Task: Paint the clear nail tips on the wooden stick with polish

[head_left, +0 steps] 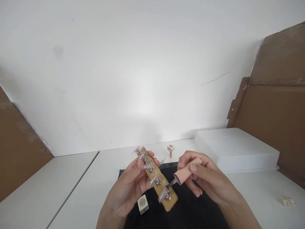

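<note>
My left hand (133, 178) holds a yellowish-brown strip (164, 181) tilted over a black surface. Several round metal pieces sit along it, each with a clear nail tip (163, 194) standing out. Between the fingers and thumb of my right hand (205, 171) is a pink cylindrical cap (187, 171) with a dark brush (171, 183) pointing down to the left. The brush end is at the lowest nail tip; whether they touch is hard to tell. A pale square block (143, 204) with a round brownish top lies below my left hand.
Beyond the hands stands a small pink-stemmed piece with a square top (171, 148). A translucent white plastic box (238, 149) is at the right, with small cream rings (286, 201) nearer. Brown cardboard (274, 105) borders the right side, and a white wall (143, 79) rises behind.
</note>
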Tool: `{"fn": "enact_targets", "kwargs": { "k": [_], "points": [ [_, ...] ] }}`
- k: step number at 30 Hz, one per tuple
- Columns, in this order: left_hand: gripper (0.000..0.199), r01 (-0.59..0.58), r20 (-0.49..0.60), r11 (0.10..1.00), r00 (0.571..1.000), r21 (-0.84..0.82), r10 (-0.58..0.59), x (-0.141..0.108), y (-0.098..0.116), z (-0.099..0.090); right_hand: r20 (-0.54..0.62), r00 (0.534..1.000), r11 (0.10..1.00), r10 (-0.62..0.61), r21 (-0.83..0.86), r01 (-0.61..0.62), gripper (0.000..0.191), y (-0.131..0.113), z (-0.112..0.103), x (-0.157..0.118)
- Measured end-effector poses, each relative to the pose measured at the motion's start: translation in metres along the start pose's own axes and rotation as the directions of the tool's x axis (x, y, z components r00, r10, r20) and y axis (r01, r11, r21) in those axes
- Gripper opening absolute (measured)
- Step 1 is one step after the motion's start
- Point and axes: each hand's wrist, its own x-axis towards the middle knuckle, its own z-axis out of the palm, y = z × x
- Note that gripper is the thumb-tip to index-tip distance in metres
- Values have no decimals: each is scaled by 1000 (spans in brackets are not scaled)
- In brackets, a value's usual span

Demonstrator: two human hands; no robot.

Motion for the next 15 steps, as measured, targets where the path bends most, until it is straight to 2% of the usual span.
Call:
{"fn": "enact_targets", "kwargs": {
  "k": [15],
  "points": [
    [19, -10, 64, 998, 998, -57, 14, 1, -1, 0, 72, 996, 986, 56, 150, -66, 31, 7, -1, 2]
  ]
}}
